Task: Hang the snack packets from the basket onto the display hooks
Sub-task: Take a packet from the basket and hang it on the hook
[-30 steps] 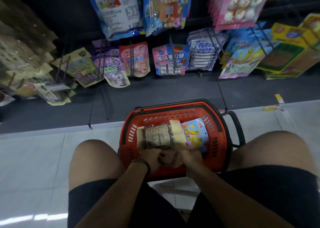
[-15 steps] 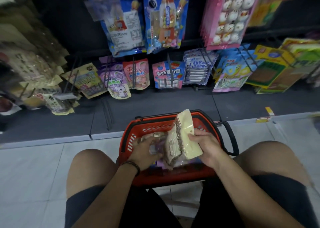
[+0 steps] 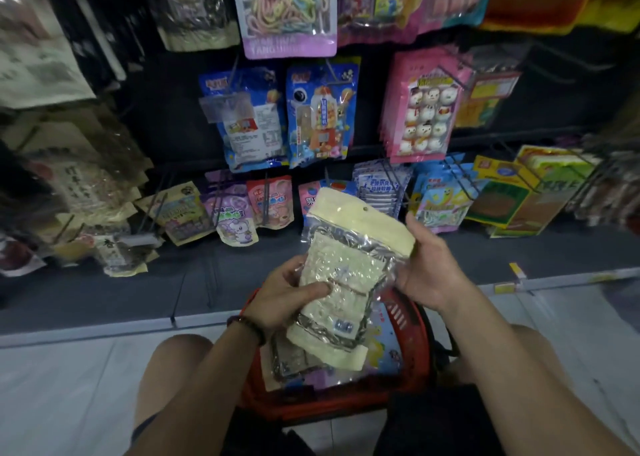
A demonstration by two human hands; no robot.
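Cream-edged clear plastic snack packet (image 3: 341,279) is gripped by my left hand (image 3: 280,296) and right hand (image 3: 427,268) above the red plastic basket (image 3: 408,320)

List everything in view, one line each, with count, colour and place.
cream snack packet: one, cream with clear window, held above the basket
basket: one, red, on the floor between the knees
packets in basket: several, mixed colours, exact count hidden
hanging packets: many, blue, pink, purple, yellow, on display hooks
marshmallow packets: a stack, pink, upper right hook
bracelet: one, dark, left wrist
left hand: holds packet's front
right hand: holds packet's right edge
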